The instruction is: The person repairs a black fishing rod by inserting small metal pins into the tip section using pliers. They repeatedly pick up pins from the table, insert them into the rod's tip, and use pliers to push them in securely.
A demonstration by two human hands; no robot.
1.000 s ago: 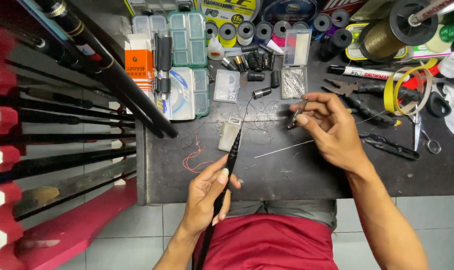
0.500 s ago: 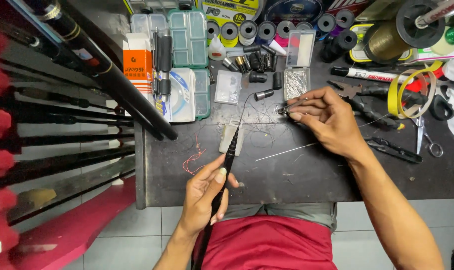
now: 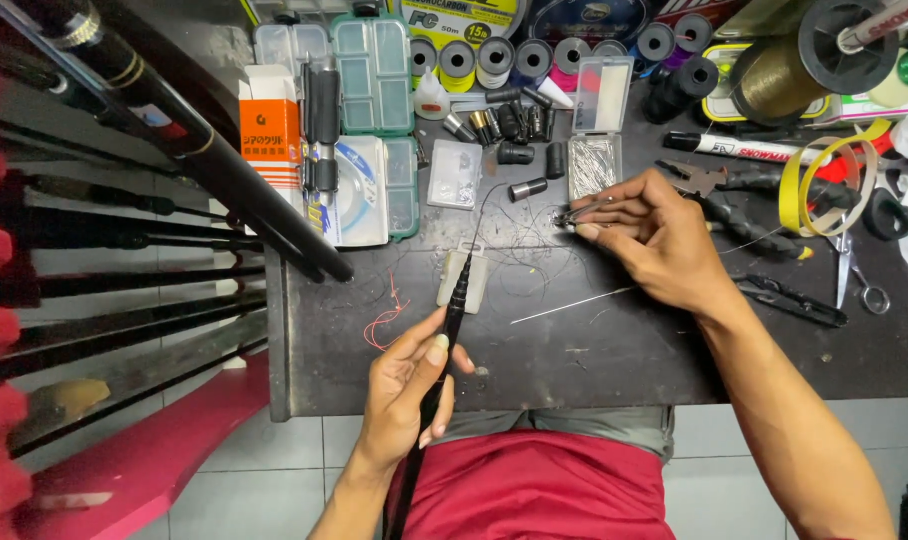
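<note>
I take the clear box of pins (image 3: 594,150) as my marker. Far to the left of it stands an orange and white carton (image 3: 270,130), tall and boxy, at the left edge of the dark worktop (image 3: 614,350). Between the carton and the pin box lie a green tackle box (image 3: 374,75) with many small cells and a flat white pack (image 3: 359,195) with blue marks. Above the pin box sits a row of small line spools (image 3: 494,58). To the right of it lie a white marker pen (image 3: 744,148), a loop of yellow tape (image 3: 824,185), black pliers (image 3: 744,195) and small scissors (image 3: 859,275). Far right at the top is a big spool of brown thread (image 3: 774,80).

Just left of the pin box are little black tubes (image 3: 519,125) and a small clear bag (image 3: 454,172). Below and left lies a bit of red thread (image 3: 382,320). Big dark rods (image 3: 174,150) cross the worktop's left corner.

My left hand (image 3: 409,385) is below and left of the pin box. Its fingers are wrapped around a thin black rod (image 3: 454,310), which points up to the pin box. A fine line runs from the rod tip toward my right hand (image 3: 654,240). That hand is just below the pin box, fingers pinched tight on a tiny metal part (image 3: 571,215). I cannot tell what it is.
</note>
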